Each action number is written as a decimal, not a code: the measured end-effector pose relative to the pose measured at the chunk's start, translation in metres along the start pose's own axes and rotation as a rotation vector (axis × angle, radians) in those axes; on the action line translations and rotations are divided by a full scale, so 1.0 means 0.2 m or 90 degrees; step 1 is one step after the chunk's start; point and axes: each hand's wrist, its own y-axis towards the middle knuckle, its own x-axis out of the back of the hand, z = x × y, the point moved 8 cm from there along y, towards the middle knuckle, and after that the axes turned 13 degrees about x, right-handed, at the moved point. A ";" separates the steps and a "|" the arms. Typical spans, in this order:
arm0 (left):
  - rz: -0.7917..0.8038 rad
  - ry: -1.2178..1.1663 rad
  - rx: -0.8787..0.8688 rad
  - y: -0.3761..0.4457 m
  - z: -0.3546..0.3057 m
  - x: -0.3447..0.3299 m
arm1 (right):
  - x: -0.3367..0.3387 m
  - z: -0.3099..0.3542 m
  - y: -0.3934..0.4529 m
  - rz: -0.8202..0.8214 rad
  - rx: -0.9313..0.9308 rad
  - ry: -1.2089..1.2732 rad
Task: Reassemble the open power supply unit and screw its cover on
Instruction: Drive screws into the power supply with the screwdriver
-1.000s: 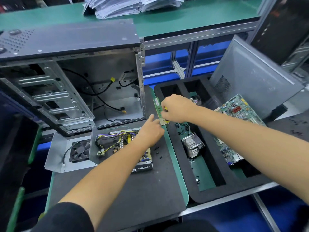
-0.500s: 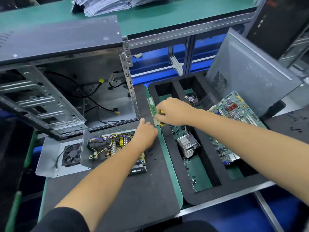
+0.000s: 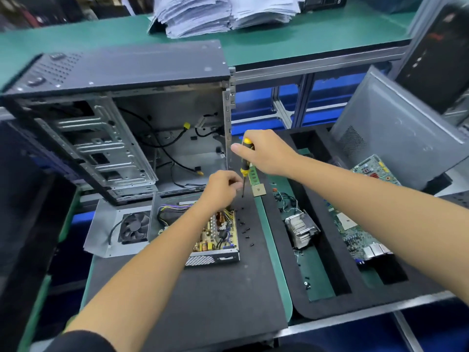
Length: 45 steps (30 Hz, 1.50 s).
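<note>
Our right hand (image 3: 266, 153) grips the yellow-and-black screwdriver (image 3: 245, 158) by its handle, fingers curled round it, shaft pointing almost straight down so the tip hangs just above the dark mat (image 3: 203, 288). Our left hand (image 3: 223, 189) sits just beside that tip, fingers curled together as if pinching something small; whether a screw is between them we cannot tell.

Right below the left hand, towards us, lies the open power supply unit (image 3: 215, 237), its circuit board and coloured wires bare, its long axis running away from us along the mat. The cover (image 3: 119, 224), with the fan mounted in it, lies flat on the unit's left side, touching or nearly touching it. So the left hand is the nearer one to both unit and cover, while the right must bring the driver down and to the left. We judge that the cover has to be swung over the board before any screw goes in.

A scatter of small black screws (image 3: 245, 231) lies on the mat just right of the unit, between it and the mat's edge.

No brand, label or writing is readable on the unit, the cover or the screwdriver.
</note>
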 end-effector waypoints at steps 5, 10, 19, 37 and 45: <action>-0.052 -0.178 0.023 -0.08 0.18 0.22 | -0.02 0.24 0.11 -0.057 0.053 0.020; -0.041 -0.416 0.087 -0.18 0.42 0.35 | -0.10 0.46 0.18 -0.069 0.092 0.020; -0.017 -0.560 0.131 -0.28 0.65 0.43 | -0.22 0.66 0.28 -0.076 0.123 0.032; -0.012 -0.704 0.151 -0.31 0.67 0.41 | -0.19 0.61 0.23 -0.166 -0.025 0.133; -0.076 -0.683 0.139 -0.31 0.68 0.42 | -0.23 0.55 0.20 -0.198 -0.086 0.225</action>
